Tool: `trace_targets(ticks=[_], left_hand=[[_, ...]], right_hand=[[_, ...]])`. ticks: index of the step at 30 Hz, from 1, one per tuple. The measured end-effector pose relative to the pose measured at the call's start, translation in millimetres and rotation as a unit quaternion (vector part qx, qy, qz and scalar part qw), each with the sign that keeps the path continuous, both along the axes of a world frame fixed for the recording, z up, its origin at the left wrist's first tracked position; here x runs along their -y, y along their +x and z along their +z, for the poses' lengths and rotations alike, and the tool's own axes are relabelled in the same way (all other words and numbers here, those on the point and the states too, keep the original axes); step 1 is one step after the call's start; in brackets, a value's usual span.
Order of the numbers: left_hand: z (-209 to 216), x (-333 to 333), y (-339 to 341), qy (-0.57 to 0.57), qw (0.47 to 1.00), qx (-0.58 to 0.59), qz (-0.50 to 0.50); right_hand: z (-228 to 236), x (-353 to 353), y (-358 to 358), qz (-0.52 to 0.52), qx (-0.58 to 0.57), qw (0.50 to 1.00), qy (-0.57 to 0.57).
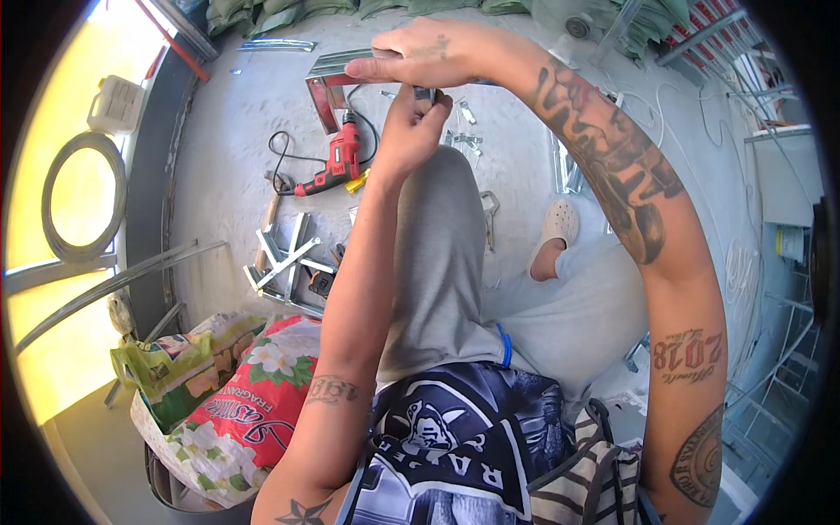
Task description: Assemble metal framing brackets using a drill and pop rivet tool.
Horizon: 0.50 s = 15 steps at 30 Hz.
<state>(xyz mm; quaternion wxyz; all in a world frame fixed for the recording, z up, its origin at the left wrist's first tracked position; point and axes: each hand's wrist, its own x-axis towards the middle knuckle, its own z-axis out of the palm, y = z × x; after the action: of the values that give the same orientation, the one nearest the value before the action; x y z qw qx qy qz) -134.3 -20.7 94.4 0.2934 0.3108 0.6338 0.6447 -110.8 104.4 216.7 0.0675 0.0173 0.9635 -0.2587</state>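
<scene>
A shiny metal channel (329, 66) lies crosswise in front of me at the height of my raised knee. My right hand (424, 54) rests on top of it, fingers stretched out and thumb pointing left. Just below, my left hand (415, 131) is closed around a small dark, metallic thing (426, 94) at the underside of the channel; its kind is mostly hidden by the fingers. A red corded drill (343, 157) is on the floor beyond my left forearm, its chuck close to a downward-bent piece of metal (325, 105).
Cut metal profiles (293, 254) lie in a pile left of my leg, near a wooden handle (267, 219). Printed sacks (262, 376) stand at my left side. A coil (83, 197) and a white canister (115, 103) are by the yellow window. White cables (742, 271) and scaffolding (779, 341) occupy the right.
</scene>
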Motion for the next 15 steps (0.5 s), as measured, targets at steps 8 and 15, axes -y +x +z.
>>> trace_targets(ticks=[8,15], left_hand=[[0,-3,5,0.003,1.000,0.015,-0.020],[11,-3,26,-0.057,0.963,-0.221,0.141]], right_hand=[[-3,-8,2,0.000,0.060,0.998,-0.026],[-12,-15,-3,0.016,0.022,0.998,-0.051]])
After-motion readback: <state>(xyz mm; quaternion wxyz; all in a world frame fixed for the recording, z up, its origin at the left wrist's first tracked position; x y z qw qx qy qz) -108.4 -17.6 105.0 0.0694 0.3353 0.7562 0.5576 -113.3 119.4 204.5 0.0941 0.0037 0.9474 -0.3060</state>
